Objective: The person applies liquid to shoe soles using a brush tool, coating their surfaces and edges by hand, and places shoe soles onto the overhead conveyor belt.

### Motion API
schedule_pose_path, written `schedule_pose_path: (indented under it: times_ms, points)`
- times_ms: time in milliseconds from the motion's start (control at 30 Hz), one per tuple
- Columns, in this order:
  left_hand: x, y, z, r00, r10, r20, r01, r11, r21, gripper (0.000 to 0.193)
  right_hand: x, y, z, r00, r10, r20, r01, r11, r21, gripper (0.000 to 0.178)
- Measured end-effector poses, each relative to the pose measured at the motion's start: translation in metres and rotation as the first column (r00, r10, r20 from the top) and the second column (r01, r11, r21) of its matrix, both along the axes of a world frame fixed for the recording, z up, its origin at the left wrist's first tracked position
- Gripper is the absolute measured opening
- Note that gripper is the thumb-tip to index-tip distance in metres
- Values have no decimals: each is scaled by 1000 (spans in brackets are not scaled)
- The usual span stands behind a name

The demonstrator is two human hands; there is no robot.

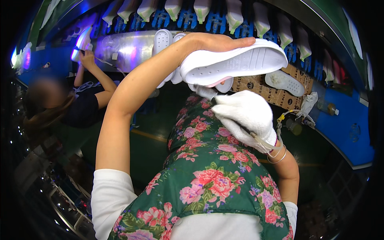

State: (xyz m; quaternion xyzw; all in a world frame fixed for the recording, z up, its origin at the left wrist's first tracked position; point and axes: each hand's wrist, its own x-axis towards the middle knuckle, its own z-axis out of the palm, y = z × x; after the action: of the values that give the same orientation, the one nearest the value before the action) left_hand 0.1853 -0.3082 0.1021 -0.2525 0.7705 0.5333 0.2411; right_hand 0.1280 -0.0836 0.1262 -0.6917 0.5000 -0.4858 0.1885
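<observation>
A white shoe sole (pixel 236 64) is held up with its inner side facing me. My bare left hand (pixel 216 42) grips it along the far edge, palm and thumb over the rim. My right hand (pixel 248 114), in a white knitted glove, is closed around a brush (pixel 206 92) with a thin tube running back along the wrist. The brush tip lies just below the sole's near edge; I cannot tell whether it touches. A pinkish strip shows along that edge, partly hidden. More white soles (pixel 162 40) lie behind my left forearm.
Printed cardboard (pixel 256 82) with a white sole (pixel 285 83) on it lies beyond my right hand. A bottle (pixel 328 107) lies on the blue surface at right. Several shoes (pixel 200 10) hang along the back on blue holders. At left another person's hand (pixel 87 59) holds a lit sole.
</observation>
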Motion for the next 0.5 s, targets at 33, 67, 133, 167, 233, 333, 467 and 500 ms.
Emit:
schedule_pose_path:
  times_ms: [33, 67, 133, 167, 233, 333, 467, 500]
  points:
    - [0, 1, 6, 999, 35, 17, -35, 999, 0, 111, -5, -1, 2, 994, -56, -95, 52, 998, -41, 32]
    - [0, 1, 9, 997, 71, 35, -71, 997, 1, 111, -3, -1, -2, 986, -71, -150, 67, 997, -34, 33]
    - [1, 0, 3, 994, 107, 3, -107, 994, 26, 106, 3, -2, -6, 985, -64, -159, 55, 997, -56, 33]
    - [2, -1, 1, 990, 141, -24, -139, 989, 53, 101, 8, 0, -5, 993, -39, -111, 30, 996, -81, 33]
    - [3, -2, 11, 983, 183, 26, -185, 969, 164, 98, 9, 1, -5, 999, -15, -33, 14, 1000, -26, 33]
    - [11, -7, 3, 963, 247, 110, -270, 858, 437, 93, 10, -1, -9, 987, -140, -83, 135, 989, -60, 37]
    - [28, -7, -32, 930, 361, 62, -257, 520, 814, 93, 6, 8, 0, 878, -254, 405, 191, 963, 190, 21]
    - [27, -7, -36, 910, 414, 6, -165, 350, 922, 95, 0, 5, 7, 831, -336, 444, 269, 940, 208, 19]
